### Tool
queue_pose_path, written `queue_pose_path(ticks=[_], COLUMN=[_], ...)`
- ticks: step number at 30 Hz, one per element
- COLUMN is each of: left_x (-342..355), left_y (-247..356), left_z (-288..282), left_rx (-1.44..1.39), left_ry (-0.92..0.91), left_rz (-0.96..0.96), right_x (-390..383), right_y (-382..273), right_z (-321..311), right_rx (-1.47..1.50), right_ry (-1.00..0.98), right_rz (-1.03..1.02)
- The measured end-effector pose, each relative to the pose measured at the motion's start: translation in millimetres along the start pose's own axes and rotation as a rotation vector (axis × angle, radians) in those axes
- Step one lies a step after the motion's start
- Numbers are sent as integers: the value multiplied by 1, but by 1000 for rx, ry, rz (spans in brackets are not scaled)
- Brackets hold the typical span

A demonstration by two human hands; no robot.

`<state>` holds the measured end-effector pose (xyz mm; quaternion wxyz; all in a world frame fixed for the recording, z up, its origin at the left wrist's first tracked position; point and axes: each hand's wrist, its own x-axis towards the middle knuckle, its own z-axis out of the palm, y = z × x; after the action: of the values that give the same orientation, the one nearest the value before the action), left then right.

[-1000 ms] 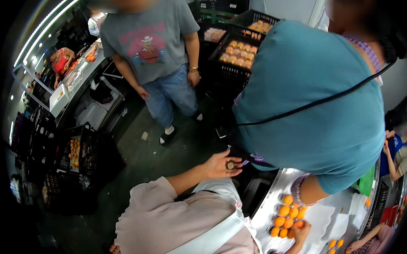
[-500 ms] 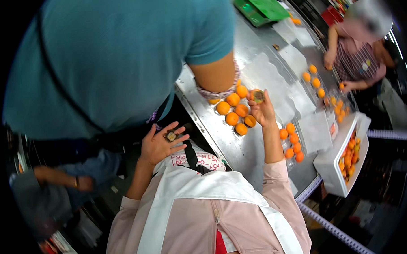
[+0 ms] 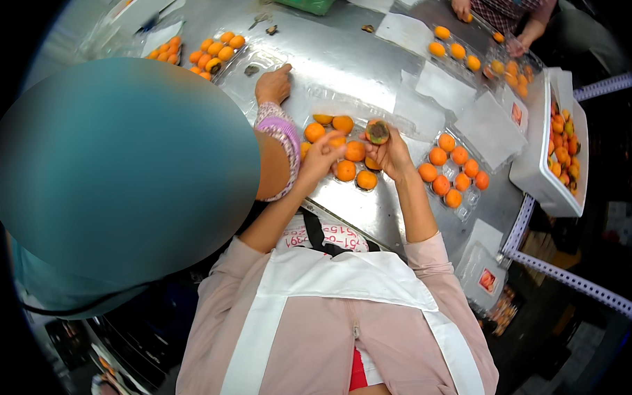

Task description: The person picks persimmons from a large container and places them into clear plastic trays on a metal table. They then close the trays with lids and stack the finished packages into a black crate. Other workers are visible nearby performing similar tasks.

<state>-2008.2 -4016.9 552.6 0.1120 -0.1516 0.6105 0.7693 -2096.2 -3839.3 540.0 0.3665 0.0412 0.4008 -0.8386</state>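
Shiny metal table holds it all. Right hand pinches a dark-spotted orange fruit above the clear tray. Left hand closes on another fruit there. A co-worker's arm presses close; a bump could knock the fruit loose.

Shiny brushed-metal table, glossy clear plastic trays, smooth matt orange fruit, white foam crate, soft pink cloth sleeves.
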Motion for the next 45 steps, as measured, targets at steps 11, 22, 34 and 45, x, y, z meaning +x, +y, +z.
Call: queue_pose_path(ticks=[11, 22, 34, 45], left_x=[88, 101, 73, 88], left_y=[13, 26, 44, 40], left_z=[-49, -58, -11, -32], left_rx=[646, -232, -318, 343], left_ry=[573, 278, 101, 251], left_rz=[301, 178, 62, 144], right_x=[20, 22, 24, 40], right_y=[-22, -6, 8, 20], right_z=[-7, 6, 69, 63], right_rx=[-877, -1599, -804, -843], right_ry=[184, 288, 98, 333], right_rz=[-255, -178, -393, -639])
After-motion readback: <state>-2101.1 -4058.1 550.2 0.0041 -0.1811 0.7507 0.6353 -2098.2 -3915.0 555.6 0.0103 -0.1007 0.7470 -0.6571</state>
